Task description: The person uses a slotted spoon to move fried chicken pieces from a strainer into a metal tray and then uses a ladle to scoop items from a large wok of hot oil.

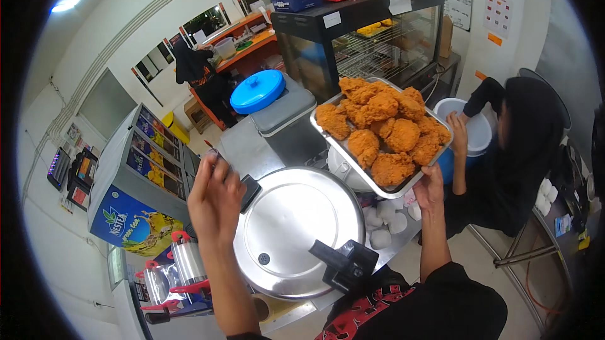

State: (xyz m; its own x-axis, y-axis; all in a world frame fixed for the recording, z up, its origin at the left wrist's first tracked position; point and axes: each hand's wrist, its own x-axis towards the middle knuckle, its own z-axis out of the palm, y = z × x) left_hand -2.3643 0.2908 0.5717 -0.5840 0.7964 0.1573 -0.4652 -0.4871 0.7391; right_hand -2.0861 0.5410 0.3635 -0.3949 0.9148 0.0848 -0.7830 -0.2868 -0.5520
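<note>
My right hand [429, 185] grips the near corner of a metal tray [388, 193] piled with breaded fried chicken pieces [399, 134]. The tray is tilted and held up over the right side of the worktop. At the left, my left hand [218, 188] is raised with curled fingers, slightly blurred; a thin dark item with a red tip [209, 144] shows at its fingertips, and whether the hand holds it is unclear. Between my forearms lies the round steel lid [298, 231] of a large pot or cooker with a black handle [347, 264].
A glass-sided display warmer [307, 51] stands ahead, beside a grey cooler box [288, 108] with a blue lid [258, 92]. At the right a person [515, 151] sits by a white bucket [472, 144]. White rounded pieces [385, 212] lie beside the steel lid. Another person [198, 70] stands farther back.
</note>
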